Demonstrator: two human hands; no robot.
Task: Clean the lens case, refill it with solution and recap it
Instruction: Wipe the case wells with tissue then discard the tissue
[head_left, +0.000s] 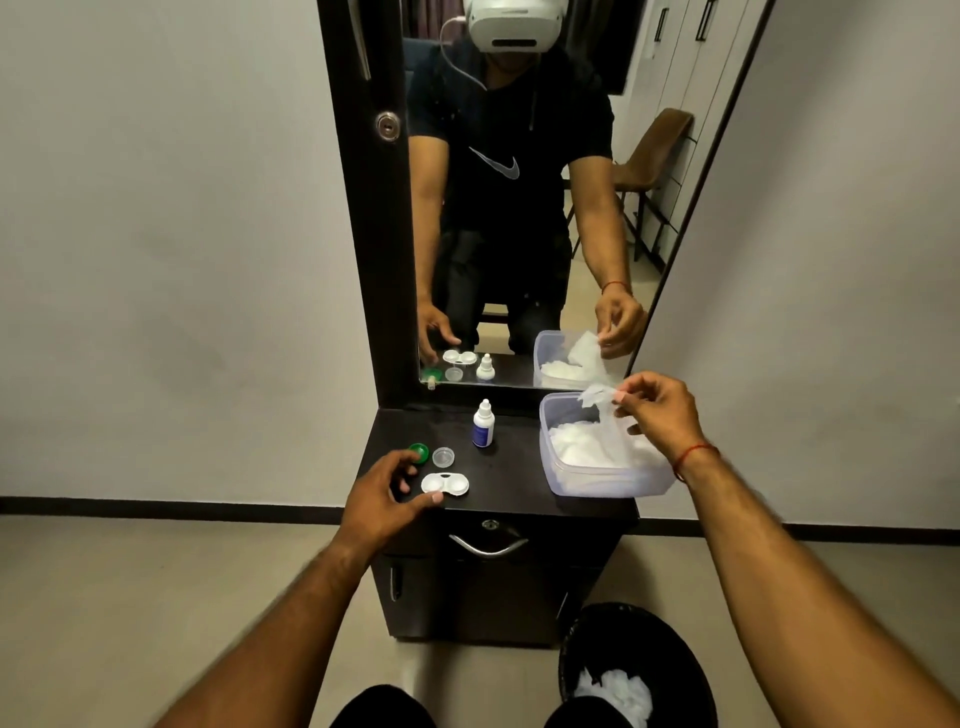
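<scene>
There is one case (444, 484). Two caps sit by it: one green cap (420, 450) at 10 o'clock from the case and one clear cap (443, 457) at 12 o'clock. There is one bottle (483, 425) at 1 o'clock, one tub (597, 482) at 3 o'clock and one bin (675, 654) at 5 o'clock. Two hands show: the left hand (382, 493), and the right hand (657, 410) with one tissue (597, 397).

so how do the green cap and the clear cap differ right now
The green cap is opaque green; the clear cap is see-through. The green cap sits farther left, partly hidden by the left hand's fingers; the clear cap lies fully in view, apart from that hand. Both are round, off the lens case, and lie on the dark cabinet top just behind it.
</scene>
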